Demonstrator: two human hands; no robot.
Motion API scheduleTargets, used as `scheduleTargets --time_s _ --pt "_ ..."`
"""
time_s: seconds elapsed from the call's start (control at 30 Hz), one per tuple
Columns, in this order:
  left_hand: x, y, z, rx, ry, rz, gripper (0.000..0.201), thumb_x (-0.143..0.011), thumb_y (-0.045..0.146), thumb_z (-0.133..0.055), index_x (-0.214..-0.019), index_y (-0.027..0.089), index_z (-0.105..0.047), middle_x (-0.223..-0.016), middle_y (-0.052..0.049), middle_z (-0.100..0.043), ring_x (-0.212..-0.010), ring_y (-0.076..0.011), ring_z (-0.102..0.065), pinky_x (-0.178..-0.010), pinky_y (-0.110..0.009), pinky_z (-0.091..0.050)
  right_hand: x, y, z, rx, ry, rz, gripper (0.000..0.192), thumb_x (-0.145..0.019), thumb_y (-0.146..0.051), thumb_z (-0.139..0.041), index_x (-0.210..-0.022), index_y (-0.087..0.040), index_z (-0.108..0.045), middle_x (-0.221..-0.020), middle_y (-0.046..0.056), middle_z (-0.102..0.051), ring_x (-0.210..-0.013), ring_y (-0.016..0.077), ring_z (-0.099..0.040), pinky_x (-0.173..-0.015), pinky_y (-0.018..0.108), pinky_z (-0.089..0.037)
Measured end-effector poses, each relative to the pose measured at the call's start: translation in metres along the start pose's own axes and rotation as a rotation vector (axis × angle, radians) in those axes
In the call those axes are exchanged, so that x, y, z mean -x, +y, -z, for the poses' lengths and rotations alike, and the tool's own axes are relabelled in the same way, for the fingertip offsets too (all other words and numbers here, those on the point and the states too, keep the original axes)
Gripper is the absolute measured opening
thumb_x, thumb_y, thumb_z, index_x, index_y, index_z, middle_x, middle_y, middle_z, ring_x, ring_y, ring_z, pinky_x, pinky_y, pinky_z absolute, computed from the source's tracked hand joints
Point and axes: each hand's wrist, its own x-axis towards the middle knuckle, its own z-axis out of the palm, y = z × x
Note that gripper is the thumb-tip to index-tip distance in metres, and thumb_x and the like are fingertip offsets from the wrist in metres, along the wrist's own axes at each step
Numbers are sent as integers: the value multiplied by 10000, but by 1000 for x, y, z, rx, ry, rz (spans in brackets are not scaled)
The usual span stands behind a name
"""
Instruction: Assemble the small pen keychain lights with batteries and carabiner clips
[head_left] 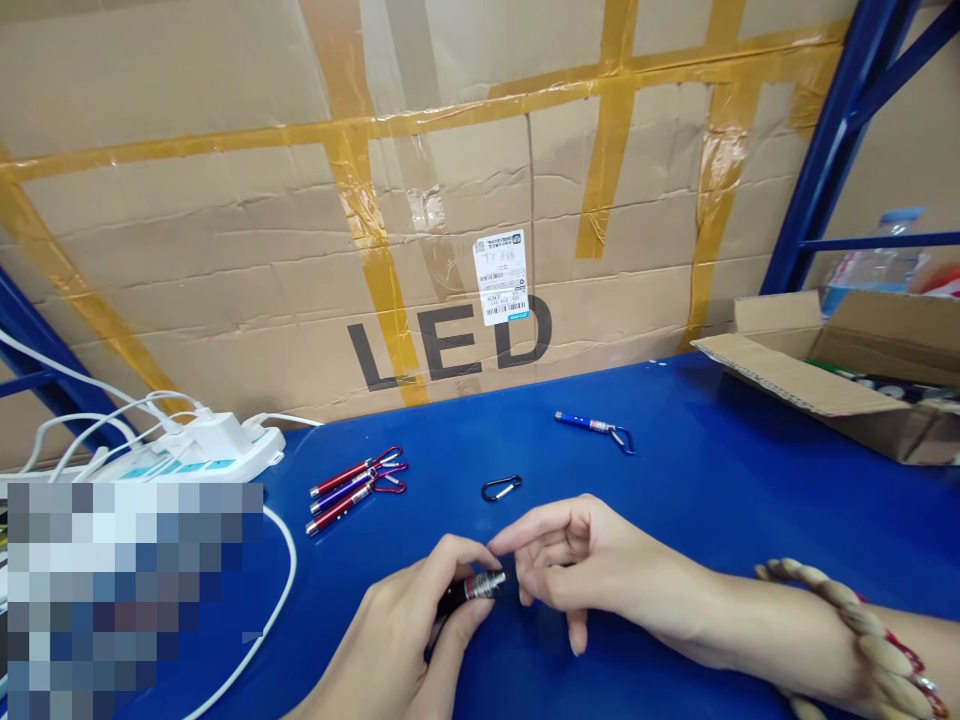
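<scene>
Gripping a black torch (471, 590), the left hand (409, 630) steadies it while the right hand (577, 560) pinches its tip above the bench (712, 480).

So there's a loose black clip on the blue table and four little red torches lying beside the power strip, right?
Not quite: the head view shows three torches beside the power strip, not four, two red and one purple. The loose black clip does lie on the blue table.

Blue table (712, 480), black-and-silver pen light (471, 590), red and purple pen lights (352, 485), black carabiner (501, 488)
</scene>
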Motion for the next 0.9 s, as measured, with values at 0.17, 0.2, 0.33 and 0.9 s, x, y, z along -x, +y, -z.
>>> scheduleTargets --time_s 0.17,0.2,0.33,0.9 --pt "0 0 0 6 3 3 139 -871 183 -415 -965 255 -488 -831 41 -658 -702 -89 -613 -636 -139 -449 -1 2 0 2 -8 3 341 -536 -70 -570 -846 -143 -694 -585 -32 -585 -576 90 -539 -400 144 -483" --pt "0 0 0 6 2 5 138 -871 183 -416 -963 255 -488 -826 43 -657 -700 -89 -612 -634 -138 -449 -1 2 1 5 -9 2 344 -536 -70 -573 -848 -145 -694 -591 -32 -584 -583 92 -542 -402 144 -483" --pt "0 0 0 12 -1 7 132 -873 187 -416 -962 253 -487 -857 33 -665 -707 -90 -615 -639 -138 -452 -1 3 2 5 -1 1 341 -537 -74 -577 -849 -149 -692 -604 -30 -582 -596 94 -546 -402 141 -482" --pt "0 0 0 9 -5 11 127 -876 198 -411 -961 250 -489 -852 22 -665 -709 -101 -622 -635 -149 -460 0 0 0 10 -10 4 336 -547 -85 -572 -856 -134 -693 -600 -25 -598 -565 87 -536 -408 151 -486"
